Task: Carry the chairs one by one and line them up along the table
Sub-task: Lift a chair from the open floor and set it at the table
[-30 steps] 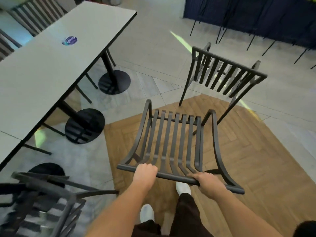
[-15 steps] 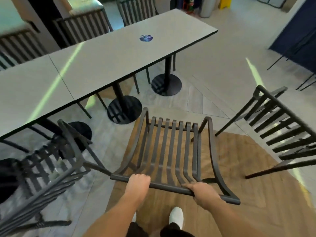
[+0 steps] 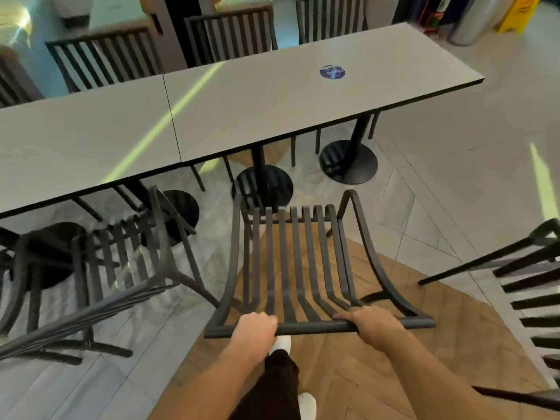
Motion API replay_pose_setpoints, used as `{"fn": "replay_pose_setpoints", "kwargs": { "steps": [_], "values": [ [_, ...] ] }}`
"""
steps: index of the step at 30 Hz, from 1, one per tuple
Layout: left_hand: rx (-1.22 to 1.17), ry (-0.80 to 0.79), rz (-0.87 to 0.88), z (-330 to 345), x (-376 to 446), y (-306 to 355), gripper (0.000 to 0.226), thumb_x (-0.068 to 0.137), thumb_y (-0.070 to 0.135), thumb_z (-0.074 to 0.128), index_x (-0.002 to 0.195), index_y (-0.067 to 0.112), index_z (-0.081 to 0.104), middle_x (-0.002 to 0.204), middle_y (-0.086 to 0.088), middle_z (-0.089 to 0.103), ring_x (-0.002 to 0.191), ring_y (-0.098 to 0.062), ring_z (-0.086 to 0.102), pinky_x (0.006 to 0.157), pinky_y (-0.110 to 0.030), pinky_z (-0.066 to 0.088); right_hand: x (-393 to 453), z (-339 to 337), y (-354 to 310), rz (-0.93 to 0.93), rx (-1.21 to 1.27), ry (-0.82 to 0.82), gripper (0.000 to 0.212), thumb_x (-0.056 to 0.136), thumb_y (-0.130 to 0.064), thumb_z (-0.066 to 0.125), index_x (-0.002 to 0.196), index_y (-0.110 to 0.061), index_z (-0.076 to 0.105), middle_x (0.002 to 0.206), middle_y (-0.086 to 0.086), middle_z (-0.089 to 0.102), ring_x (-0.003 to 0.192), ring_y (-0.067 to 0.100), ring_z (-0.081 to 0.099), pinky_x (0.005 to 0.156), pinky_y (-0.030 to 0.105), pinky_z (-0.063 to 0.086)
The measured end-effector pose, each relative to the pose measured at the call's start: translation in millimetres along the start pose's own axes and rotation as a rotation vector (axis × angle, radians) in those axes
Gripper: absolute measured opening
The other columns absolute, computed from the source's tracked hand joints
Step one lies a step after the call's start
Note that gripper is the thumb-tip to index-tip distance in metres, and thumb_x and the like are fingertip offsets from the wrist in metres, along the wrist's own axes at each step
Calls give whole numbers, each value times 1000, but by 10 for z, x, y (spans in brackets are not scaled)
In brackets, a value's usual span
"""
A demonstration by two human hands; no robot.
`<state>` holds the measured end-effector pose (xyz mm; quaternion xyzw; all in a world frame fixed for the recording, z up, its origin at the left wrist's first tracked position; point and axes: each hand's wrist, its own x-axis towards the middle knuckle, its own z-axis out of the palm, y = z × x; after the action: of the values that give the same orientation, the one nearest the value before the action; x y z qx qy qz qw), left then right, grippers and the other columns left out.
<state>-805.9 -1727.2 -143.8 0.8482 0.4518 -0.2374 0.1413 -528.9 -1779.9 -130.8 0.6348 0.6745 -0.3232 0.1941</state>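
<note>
tiled floor with a herringbone wood inlay under a long grey table [image 3: 272, 116] on pedestal bases. both hands clamp the top rail of the carried chair [image 3: 291, 262]: left hand [image 3: 254, 328] near one end, right hand [image 3: 374, 324] toward the other, likely to keep it level. chair sits just short of the table's near edge, seat facing it, beside a placed chair [image 3: 115, 268]. round blue sticker [image 3: 332, 72] on tabletop; its writing is unreadable.

Left hand [image 3: 256, 328] and right hand [image 3: 375, 324] grip the top rail of a dark slatted chair [image 3: 291, 262], near the long grey table [image 3: 242, 107]. Second chair [image 3: 100, 268] stands left; third chair [image 3: 533, 298] at right edge.
</note>
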Motion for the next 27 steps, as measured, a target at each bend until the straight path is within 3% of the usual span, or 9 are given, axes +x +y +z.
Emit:
{"fn": "replay_pose_setpoints", "kwargs": {
  "steps": [9, 19, 27],
  "values": [
    [-191, -72, 29, -310, 693, -38, 22, 106, 21, 46, 121, 14, 59, 114, -10, 70, 104, -32, 67, 89, -45, 52, 632, -683, 436, -16, -86, -17, 63, 102, -9, 51, 151, -46, 39, 148, -4, 52, 137, 20, 49, 115, 42, 40],
    [-273, -73, -85, -587, 1280, -245, 22, 105, 18, 48, 124, 14, 58, 118, -9, 69, 109, -31, 67, 90, -43, 53, 1303, -1259, 650, -85, -94, -29, 57, 104, -15, 49, 149, -48, 40, 143, -4, 56, 133, 19, 50, 112, 42, 42],
    [-292, -60, -253, -808, 1530, -410, 22, 104, 19, 50, 123, 18, 61, 115, -8, 70, 106, -31, 68, 89, -45, 53, 1865, -1752, 692, -231, -201, -96, 71, 97, 2, 45, 153, -41, 38, 143, 2, 56, 131, 25, 53, 107, 42, 46]
  ]
}}
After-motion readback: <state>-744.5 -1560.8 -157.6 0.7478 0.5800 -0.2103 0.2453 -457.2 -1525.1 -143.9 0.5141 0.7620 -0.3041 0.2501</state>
